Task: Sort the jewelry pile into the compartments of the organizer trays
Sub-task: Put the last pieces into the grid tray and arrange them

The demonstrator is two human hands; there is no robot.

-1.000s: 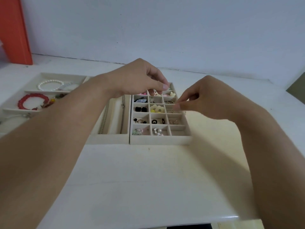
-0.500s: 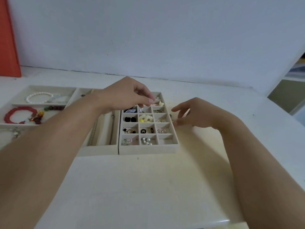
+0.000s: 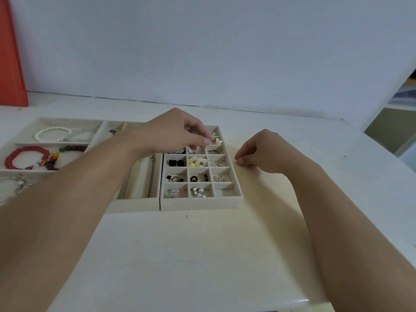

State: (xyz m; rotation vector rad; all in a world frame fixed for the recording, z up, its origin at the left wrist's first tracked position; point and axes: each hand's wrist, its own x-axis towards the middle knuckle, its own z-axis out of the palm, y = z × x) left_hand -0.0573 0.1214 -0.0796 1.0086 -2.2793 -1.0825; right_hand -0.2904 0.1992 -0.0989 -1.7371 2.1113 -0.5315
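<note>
White table point(image 3: 202, 255): left hand point(image 3: 173, 134) hides grid tray's point(image 3: 236, 190) far cells, pinched item unclear; right hand point(image 3: 261, 154) curled, contents unseen; tray runs near-to-far.

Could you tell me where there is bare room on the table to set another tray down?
The widest bare patch of table lies between the forearms, in front of the grid tray. Another lies beyond the right hand. The grid tray's near-right cell looks empty. The left is crowded: bracelet tray, left hand.

White table point(image 3: 202, 255), pale wall point(image 3: 202, 52) (orange panel point(image 3: 11, 52) left)
</note>
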